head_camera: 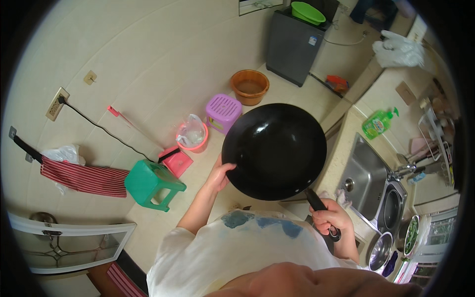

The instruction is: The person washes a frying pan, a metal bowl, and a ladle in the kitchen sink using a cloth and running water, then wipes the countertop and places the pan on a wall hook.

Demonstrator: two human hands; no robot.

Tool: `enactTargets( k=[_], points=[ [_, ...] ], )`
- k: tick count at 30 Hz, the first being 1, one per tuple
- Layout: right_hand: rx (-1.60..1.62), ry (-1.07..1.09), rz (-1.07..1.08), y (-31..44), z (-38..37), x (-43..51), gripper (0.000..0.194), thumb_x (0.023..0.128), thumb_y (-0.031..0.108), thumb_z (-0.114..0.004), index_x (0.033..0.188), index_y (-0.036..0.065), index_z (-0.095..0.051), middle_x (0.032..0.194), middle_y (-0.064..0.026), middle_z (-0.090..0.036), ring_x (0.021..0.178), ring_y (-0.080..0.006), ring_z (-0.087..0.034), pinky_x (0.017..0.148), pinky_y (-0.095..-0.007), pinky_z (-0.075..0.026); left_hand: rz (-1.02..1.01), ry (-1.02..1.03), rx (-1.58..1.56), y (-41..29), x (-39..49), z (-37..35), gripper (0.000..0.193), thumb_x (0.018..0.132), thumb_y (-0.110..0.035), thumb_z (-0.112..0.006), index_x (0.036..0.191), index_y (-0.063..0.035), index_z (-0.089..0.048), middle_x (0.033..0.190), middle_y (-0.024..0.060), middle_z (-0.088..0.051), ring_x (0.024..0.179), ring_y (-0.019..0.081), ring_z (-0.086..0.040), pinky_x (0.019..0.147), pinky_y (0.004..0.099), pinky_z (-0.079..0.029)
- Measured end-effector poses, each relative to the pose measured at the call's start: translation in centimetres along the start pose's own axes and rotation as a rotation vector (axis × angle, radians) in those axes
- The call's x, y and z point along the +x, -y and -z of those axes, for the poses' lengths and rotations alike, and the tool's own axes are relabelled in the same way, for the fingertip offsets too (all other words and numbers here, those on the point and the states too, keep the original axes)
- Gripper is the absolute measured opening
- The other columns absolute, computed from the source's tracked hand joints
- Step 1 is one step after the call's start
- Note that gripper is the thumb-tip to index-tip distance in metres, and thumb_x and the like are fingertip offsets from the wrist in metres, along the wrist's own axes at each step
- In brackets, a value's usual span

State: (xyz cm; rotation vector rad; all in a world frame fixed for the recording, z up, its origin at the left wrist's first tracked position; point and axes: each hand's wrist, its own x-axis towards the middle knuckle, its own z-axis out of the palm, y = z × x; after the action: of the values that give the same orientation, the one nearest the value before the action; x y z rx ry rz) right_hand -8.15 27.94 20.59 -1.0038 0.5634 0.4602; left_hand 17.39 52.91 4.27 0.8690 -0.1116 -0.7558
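A black wok (pixel 274 152) is held up in front of my body, its inside facing the camera. My left hand (pixel 219 176) grips the wok's rim at the lower left, thumb on the inner side and the other fingers hidden beneath. My right hand (pixel 330 218) is closed around the black handle (pixel 316 200) at the lower right. The wok's inside looks smooth and shiny, with rivets near the handle and small bright specks. To the right of the wok is a stainless steel sink (pixel 365 178) with a faucet (pixel 403 170).
The counter (pixel 332 163) holds a green soap bottle (pixel 378 124), a steel bowl (pixel 380 251) and a basin of green vegetables (pixel 411 235). On the floor stand a green stool (pixel 150 182), a purple stool (pixel 223 107), a pink bin (pixel 196 144) and a brown tub (pixel 250 87).
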Motion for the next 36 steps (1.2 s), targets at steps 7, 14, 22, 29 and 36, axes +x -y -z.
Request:
enactTargets(
  k=[7,14,22,29,36],
  points=[
    [0.074,0.110,-0.021,5.7,-1.8,8.6,0.022,0.082,0.007,-0.053,0.099,-0.007,-0.054,0.055,-0.0010,-0.043,0.040,-0.0086,-0.039,0.036,-0.0236,-0.034,-0.027,-0.187,-0.098,-3.6,1.7,5.6,0.060,0.072,0.009,-0.042,0.131,-0.0032,-0.041,0.120,0.0107,-0.055,0.108,0.0222,-0.055,0.091,0.0314,-0.047],
    [-0.142,0.285,0.625,13.3,2.1,17.7,0.050,0.091,0.034,-0.045,0.110,-0.012,-0.055,0.063,-0.0161,-0.060,0.045,-0.0191,-0.057,0.039,-0.0255,-0.044,-0.087,-0.269,-0.182,-5.8,8.2,5.8,0.061,0.072,0.009,-0.043,0.132,-0.0045,-0.041,0.116,0.0098,-0.056,0.101,0.0219,-0.056,0.089,0.0323,-0.048],
    [-0.267,-0.003,0.824,23.6,4.5,25.4,0.046,0.082,-0.002,-0.063,0.125,-0.001,-0.047,0.083,-0.0097,-0.063,0.075,-0.0165,-0.062,0.070,-0.0289,-0.052,-0.120,-0.326,-0.130,-10.5,19.9,4.9,0.064,0.070,0.010,-0.041,0.132,-0.0054,-0.041,0.123,0.0110,-0.053,0.108,0.0253,-0.055,0.088,0.0330,-0.050],
    [-0.745,-0.138,1.368,36.5,5.2,33.9,0.027,0.083,0.006,-0.064,0.108,0.001,-0.056,0.108,-0.0101,-0.054,0.099,-0.0193,-0.052,0.086,-0.0318,-0.042,0.083,-0.384,-0.198,-12.5,27.6,3.1,0.056,0.077,0.002,-0.044,0.132,-0.0044,-0.037,0.122,0.0142,-0.054,0.102,0.0296,-0.060,0.080,0.0426,-0.056],
    [-0.144,0.463,1.444,46.5,1.8,44.3,0.019,0.095,0.022,-0.047,0.096,0.003,-0.044,0.074,-0.0108,-0.055,0.069,-0.0174,-0.055,0.070,-0.0316,-0.047,0.245,-0.218,-0.024,-16.4,35.7,2.1,0.040,0.091,-0.021,-0.036,0.118,0.0029,-0.053,0.106,0.0156,-0.064,0.100,0.0301,-0.061,0.087,0.0405,-0.050]
  ],
)
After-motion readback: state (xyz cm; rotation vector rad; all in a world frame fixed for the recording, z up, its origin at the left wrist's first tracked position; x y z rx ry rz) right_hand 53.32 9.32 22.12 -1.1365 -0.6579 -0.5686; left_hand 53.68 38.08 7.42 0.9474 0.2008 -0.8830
